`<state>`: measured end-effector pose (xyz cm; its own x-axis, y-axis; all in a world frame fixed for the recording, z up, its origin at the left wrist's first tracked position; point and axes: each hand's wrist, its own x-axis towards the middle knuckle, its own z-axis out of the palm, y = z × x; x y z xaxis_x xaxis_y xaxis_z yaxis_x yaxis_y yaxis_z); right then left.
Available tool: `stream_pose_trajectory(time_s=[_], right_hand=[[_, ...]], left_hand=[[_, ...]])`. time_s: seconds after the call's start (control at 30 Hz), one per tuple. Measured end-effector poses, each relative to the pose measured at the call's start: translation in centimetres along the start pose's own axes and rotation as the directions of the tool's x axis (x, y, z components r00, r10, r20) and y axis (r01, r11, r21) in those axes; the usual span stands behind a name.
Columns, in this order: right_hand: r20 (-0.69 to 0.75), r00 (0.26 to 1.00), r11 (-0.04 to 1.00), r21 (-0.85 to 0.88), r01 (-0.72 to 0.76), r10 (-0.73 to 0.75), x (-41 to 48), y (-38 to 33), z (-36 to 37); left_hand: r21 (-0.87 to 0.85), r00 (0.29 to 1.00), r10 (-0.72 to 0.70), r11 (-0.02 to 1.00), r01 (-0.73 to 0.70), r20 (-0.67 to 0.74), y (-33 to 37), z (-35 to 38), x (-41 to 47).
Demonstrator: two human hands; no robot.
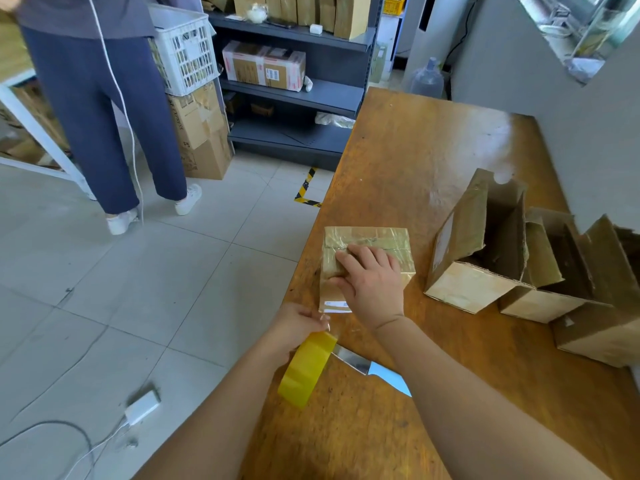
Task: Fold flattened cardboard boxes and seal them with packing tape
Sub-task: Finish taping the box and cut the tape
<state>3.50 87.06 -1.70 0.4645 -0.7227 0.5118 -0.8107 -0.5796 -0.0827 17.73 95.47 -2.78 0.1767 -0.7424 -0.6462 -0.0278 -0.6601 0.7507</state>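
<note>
Right now I have the right hand [370, 282] pressing flat, fingers straight, on the small brown box [377, 237] at the left edge of the table [415, 150]; wrinkled glossy tape covers it, and its white label [337, 304] is unreadable. The left hand [298, 323] grips the yellow tape roll [306, 368]

The tape roll [308, 368] hides the tip of the knife [370, 368]. The right grip [370, 282] covers much of the small box [367, 237], whose label is too small to read. At eleven o'clock, the standing person [104, 116] is cut off above the waist.
</note>
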Motion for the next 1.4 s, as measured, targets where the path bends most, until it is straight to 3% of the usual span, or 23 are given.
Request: stream_pose_trajectory(time_s=[0.17,0.37,0.57,0.7,0.77,0.83,0.9,0.93,0.97,1.03,1.13,1.27,1.4], right_hand=[[0.073,0.997,0.998,-0.045,0.033,-0.030,0.4,0.0,0.0],[0.001,0.997,0.994,-0.074,-0.081,0.081,0.7,-1.5,0.1],[0.101,0.991,0.994,-0.083,-0.077,0.085,1.3,-2.4,-0.3],[0.042,0.998,0.996,0.068,-0.053,0.050,-0.7,-1.8,-1.4],[-0.002,0.993,0.972,0.205,-0.112,0.115,-2.4,-2.4,-2.4],[0.190,0.936,0.882,0.323,-0.344,0.295,-3.8,-3.1,-3.3],[0.488,0.777,0.692,0.396,-0.603,0.398,-4.9,-3.3,-3.7],[0.562,0.722,0.577,0.456,-0.678,0.404,-5.3,-3.1,-3.8],[0.578,0.708,0.502,0.506,-0.701,0.407,-5.6,-2.9,-4.0],[0.575,0.697,0.452,0.532,-0.716,0.428,-5.8,-2.8,-4.7],[0.580,0.673,0.490,0.466,-0.737,0.459,-6.1,-2.9,-5.5],[0.580,0.685,0.674,0.289,-0.680,0.442,-7.3,-3.1,-6.3],[0.614,0.624,0.704,0.151,-0.694,0.483,-6.9,-3.5,-7.3]], left_hand=[[0.054,0.999,0.048,0.997,-0.047,-0.024,1.1,-0.4,0.4],[0.057,0.996,0.084,0.995,-0.083,-0.024,0.7,-0.6,0.3],[0.054,0.992,0.119,0.992,-0.116,-0.048,0.8,-0.7,-0.3],[0.024,0.979,0.203,0.979,-0.203,-0.021,1.2,-1.0,-0.9],[-0.001,0.968,0.251,0.968,-0.251,-0.014,1.4,-0.8,-1.4],[-0.048,0.957,0.289,0.956,-0.289,-0.010,1.4,-0.4,-1.8],[-0.095,0.948,0.318,0.944,-0.316,0.001,1.1,0.0,-2.2],[-0.106,0.945,0.326,0.940,-0.324,0.006,0.8,0.2,-2.3],[-0.111,0.944,0.329,0.939,-0.326,0.010,0.4,0.4,-2.4],[-0.118,0.945,0.326,0.940,-0.320,0.027,-0.4,0.8,-2.5],[-0.119,0.949,0.311,0.946,-0.303,0.059,-1.4,1.5,-2.8],[-0.036,0.937,0.328,0.945,-0.326,0.116,-2.2,2.1,-3.6],[0.000,0.919,0.368,0.928,-0.371,0.143,-2.2,2.5,-4.3]])
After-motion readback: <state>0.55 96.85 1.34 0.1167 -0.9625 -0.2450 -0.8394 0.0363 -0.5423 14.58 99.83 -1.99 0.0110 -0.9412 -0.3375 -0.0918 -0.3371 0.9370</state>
